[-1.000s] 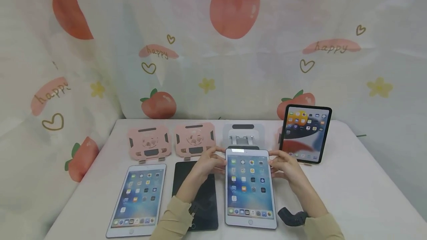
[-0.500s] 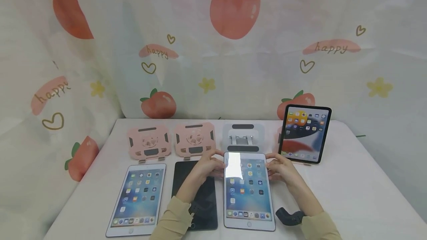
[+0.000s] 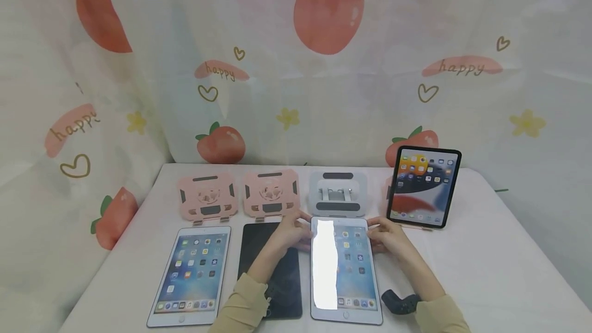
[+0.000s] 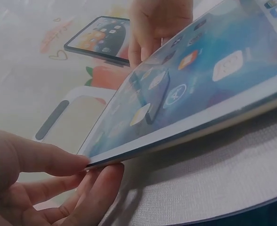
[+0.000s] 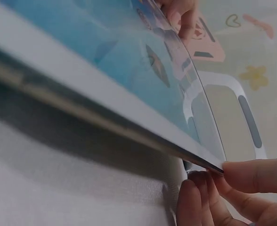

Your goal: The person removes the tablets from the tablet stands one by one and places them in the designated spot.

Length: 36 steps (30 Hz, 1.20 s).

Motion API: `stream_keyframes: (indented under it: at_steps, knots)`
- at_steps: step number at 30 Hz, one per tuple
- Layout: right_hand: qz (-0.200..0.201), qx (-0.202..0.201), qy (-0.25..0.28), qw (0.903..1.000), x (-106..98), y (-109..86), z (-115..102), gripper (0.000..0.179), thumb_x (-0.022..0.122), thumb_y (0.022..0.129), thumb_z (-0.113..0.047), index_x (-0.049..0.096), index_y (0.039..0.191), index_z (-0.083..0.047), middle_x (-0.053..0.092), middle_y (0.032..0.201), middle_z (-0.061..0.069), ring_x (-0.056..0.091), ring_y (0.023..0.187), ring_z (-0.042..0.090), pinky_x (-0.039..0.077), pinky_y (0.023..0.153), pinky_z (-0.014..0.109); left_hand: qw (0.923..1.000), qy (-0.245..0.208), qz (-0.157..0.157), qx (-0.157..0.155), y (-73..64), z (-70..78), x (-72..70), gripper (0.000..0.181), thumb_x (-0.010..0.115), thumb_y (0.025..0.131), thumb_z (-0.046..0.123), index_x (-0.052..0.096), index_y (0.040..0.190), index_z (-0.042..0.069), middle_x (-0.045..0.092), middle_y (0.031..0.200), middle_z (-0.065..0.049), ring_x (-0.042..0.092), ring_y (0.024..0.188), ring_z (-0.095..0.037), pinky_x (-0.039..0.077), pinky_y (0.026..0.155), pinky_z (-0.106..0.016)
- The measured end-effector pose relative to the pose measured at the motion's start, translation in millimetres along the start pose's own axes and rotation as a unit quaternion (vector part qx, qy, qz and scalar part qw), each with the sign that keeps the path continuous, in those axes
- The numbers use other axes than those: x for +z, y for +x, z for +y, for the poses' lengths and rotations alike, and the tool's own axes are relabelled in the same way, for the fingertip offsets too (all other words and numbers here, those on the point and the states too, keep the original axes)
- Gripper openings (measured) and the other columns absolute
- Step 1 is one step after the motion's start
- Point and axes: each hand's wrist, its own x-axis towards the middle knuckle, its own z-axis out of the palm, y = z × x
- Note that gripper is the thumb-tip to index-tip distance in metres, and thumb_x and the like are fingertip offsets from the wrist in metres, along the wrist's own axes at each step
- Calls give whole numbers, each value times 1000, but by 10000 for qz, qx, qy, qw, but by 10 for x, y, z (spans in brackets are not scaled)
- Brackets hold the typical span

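Observation:
Both hands pinch a white tablet (image 3: 356, 276) by its far corners, in front of the light blue tablet stand (image 3: 336, 206). My left hand (image 3: 288, 235) has its thumb on the top face and fingers underneath. On the opposite side my right hand (image 3: 387, 237) grips the same way, as its thumb (image 5: 256, 175) shows in the right wrist view. The tablet's far end is tilted up over the white cloth, with a shadow beneath. Bright glare covers the left part of its lit screen. Behind the left forearm lies a black tablet (image 3: 256, 245), partly covered.
Another white tablet (image 3: 189, 276) lies flat at the left. Two pink stands, a left one (image 3: 208, 207) and a middle one (image 3: 273, 204), line the back. A black-framed tablet (image 3: 424, 184) leans upright at back right. A patterned cloth (image 3: 324, 96) hangs behind the table.
Both hands have drawn the far end of the tablet slightly down and toward me, showing more of the light blue stand. Glare has spread down the left of the screen.

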Motion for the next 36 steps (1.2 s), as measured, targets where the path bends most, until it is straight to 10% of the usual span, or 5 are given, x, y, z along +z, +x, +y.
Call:
stream_keyframes:
  at_steps: [21,36]
  knots:
    - [-35,334,-867,9957,-35,8,-68,39,50,97,-11,52,124,16,69,97,20,63,74,12,59,71,31,9848,1600,494,466,-32,52,119,35,56,84,5,63,115,-10,68,102,-22,63,86,-25,55,78,-43]
    - [16,505,-687,9964,-39,-11,-55,42,49,96,-12,48,128,15,65,102,23,62,75,13,59,70,29,9922,1161,423,188,-52,29,99,33,55,91,12,63,117,-7,69,96,-17,68,74,-14,57,65,-24]
